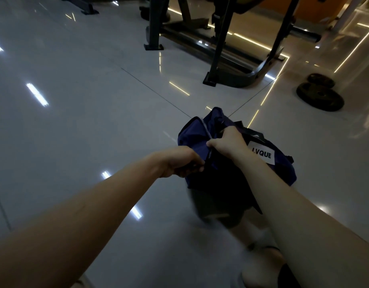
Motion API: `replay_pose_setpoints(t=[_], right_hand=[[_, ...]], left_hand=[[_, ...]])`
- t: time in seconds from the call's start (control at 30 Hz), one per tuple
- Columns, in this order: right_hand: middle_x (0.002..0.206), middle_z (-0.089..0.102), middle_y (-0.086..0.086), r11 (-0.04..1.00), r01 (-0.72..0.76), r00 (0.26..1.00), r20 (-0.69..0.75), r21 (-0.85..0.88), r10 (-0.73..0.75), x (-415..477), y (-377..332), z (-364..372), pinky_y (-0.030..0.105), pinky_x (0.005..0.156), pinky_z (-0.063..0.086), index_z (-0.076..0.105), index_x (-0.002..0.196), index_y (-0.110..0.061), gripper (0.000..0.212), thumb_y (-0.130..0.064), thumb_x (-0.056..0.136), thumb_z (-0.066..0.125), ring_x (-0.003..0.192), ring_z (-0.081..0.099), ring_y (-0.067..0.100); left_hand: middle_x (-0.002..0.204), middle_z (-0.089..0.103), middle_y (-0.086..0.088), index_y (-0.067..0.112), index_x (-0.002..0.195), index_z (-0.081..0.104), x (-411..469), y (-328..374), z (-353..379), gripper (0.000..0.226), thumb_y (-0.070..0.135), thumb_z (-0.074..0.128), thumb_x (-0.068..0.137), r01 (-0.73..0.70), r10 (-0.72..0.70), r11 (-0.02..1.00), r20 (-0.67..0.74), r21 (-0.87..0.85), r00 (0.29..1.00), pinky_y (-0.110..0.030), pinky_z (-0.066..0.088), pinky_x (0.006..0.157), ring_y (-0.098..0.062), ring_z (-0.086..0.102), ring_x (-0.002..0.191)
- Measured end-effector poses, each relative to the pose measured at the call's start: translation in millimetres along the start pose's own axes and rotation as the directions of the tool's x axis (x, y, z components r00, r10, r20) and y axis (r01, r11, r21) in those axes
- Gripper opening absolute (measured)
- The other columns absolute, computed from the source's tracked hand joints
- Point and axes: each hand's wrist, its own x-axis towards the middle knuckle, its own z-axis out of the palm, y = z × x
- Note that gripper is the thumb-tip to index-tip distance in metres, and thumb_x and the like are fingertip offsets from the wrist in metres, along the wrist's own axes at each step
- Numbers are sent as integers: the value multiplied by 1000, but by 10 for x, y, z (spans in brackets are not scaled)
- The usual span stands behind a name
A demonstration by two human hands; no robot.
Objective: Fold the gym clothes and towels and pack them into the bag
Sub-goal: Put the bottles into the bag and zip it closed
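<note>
Your arms reach out over the glossy floor. Your left hand has its fingers clamped on the near edge of the blue bag; your right hand pinches the bag's opening just beyond. The bag sits on the floor, centre-right. Farther right lie weight plates, with a machine frame beyond.

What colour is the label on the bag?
White label with dark letters, on the navy bag; head view.
</note>
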Motion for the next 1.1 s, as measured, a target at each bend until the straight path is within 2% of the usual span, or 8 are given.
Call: replay_pose_setpoints(t=[0.33,0.47,0.53,0.67,0.8,0.93,1.0,1.1], right_hand=[[72,60,7,970,-112,976,208,215,66,-95,51,-218,26,53,43,72,95,-1,17,-17,88,73,60,56,16],[86,65,5,997,18,934,356,72,-43,-177,103,-199,27,58,50,67,98,-14,22,-17,81,81,70,61,15],[92,65,3,985,130,956,276,-116,-94,-227,80,-46,35,70,53,61,97,-19,37,-33,73,86,81,64,19],[94,52,-3,875,199,973,-13,-442,-228,-322,1,225,34,67,40,51,92,-23,49,-63,75,74,81,55,19],[93,49,-3,856,217,956,-75,-469,-284,-352,-7,370,33,70,39,51,87,-21,37,-53,87,70,82,52,18],[93,53,-3,878,264,950,-49,-399,-308,-366,20,463,33,74,42,57,87,-19,27,-42,90,70,87,57,20],[92,53,-4,870,273,951,-24,-411,-309,-358,45,478,32,74,41,57,87,-19,26,-42,90,70,85,55,19],[88,53,-4,884,253,958,-27,-394,-286,-319,61,410,32,72,39,54,81,-20,29,-42,88,72,82,54,19]], left_hand=[[60,45,3,13,73,65,38,59,20,35,19,48,102,-86,64,962,-95,-259,993,-23,21,50,-9,33,51],[60,36,5,13,78,56,50,33,-146,30,17,43,105,-69,57,929,-44,-364,997,-16,20,39,-6,28,47],[60,33,6,13,78,54,36,47,-211,30,17,43,105,-50,55,924,3,-380,998,-15,18,38,-5,26,45],[62,29,6,15,75,52,-29,89,-290,31,16,42,104,-10,46,944,104,-330,994,-16,14,42,-5,21,47],[61,28,6,18,69,48,-55,47,-315,32,14,41,100,-3,30,959,93,-282,995,-19,11,45,-7,19,49],[60,30,3,21,62,35,-59,34,-324,36,17,42,97,-95,113,979,-92,179,989,-25,16,48,-13,21,52],[63,35,-3,16,64,36,-44,60,-328,40,17,40,103,-189,279,832,-99,521,955,-28,25,52,-15,29,57],[68,43,-2,10,74,46,-13,69,-315,36,19,37,107,-240,444,580,-56,778,894,-33,25,64,-18,39,64]])
